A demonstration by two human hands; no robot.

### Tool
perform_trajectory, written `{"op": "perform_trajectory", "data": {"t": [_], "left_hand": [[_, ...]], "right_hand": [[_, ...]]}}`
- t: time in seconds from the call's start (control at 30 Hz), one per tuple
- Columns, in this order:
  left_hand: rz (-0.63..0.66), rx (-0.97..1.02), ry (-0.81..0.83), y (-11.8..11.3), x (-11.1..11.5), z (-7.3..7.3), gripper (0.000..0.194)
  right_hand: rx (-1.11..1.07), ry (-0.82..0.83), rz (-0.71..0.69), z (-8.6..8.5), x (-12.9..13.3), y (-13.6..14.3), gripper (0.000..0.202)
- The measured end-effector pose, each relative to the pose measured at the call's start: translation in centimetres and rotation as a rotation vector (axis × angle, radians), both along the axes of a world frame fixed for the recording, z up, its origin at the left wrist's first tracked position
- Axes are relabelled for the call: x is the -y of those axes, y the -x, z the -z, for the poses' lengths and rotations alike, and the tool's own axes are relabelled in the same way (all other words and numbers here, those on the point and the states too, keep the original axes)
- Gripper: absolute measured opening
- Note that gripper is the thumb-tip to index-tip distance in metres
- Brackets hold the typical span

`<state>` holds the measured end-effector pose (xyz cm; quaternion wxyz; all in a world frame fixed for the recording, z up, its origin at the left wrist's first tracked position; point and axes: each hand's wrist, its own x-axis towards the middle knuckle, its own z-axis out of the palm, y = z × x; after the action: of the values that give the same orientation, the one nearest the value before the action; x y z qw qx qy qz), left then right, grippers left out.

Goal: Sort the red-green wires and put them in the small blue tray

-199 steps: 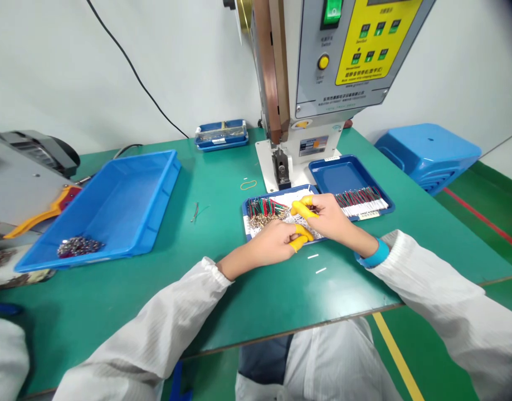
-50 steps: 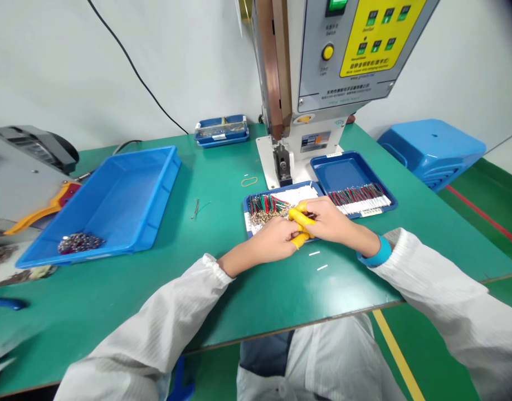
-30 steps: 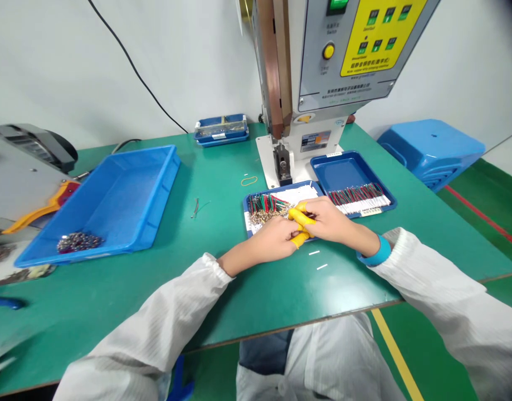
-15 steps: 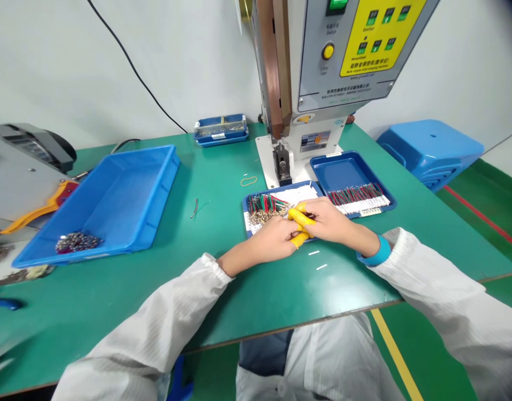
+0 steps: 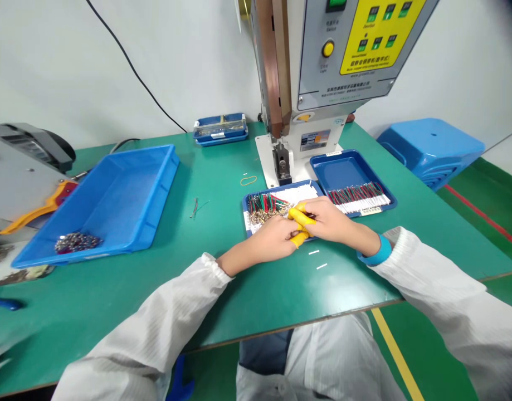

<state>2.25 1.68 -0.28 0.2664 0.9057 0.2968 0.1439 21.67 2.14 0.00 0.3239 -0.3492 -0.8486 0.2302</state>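
My left hand (image 5: 276, 239) and my right hand (image 5: 327, 220) meet over the front right part of a blue tray (image 5: 246, 214). Yellow covers wrap some fingertips, and the fingers of both hands are pressed together. Whatever lies between them is too small and hidden to name. Red, green and black wires with brass-coloured ends (image 5: 267, 209) fill the tray's left side, beside white pieces (image 5: 300, 193). Right of it, a second blue tray (image 5: 339, 166) holds a row of red and dark wires (image 5: 356, 194) with white ends.
A machine (image 5: 281, 161) stands behind the trays. At left is a large blue bin (image 5: 130, 195) with metal parts (image 5: 78, 242). Two white strips (image 5: 321, 266), a rubber band (image 5: 248, 180) and loose wires (image 5: 195, 208) lie on the green table (image 5: 222, 301). Blue stools (image 5: 435, 145) stand right.
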Motion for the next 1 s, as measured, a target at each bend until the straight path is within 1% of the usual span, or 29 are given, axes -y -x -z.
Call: {"op": "perform_trajectory", "data": {"t": [0.3,0.73,1.0], "left_hand": [[-0.005,0.005,0.017,-0.06,0.07,-0.11,0.020],[0.010,0.017,0.003,-0.01,-0.06,0.09,0.018],[0.013,0.003,-0.012,-0.02,-0.13,0.26,0.018]], "right_hand": [[-0.007,0.004,-0.008,-0.01,0.03,0.00,0.035],[-0.002,-0.006,-0.027,-0.11,0.09,-0.04,0.035],[-0.004,-0.038,-0.040,0.27,-0.07,-0.13,0.033]]}}
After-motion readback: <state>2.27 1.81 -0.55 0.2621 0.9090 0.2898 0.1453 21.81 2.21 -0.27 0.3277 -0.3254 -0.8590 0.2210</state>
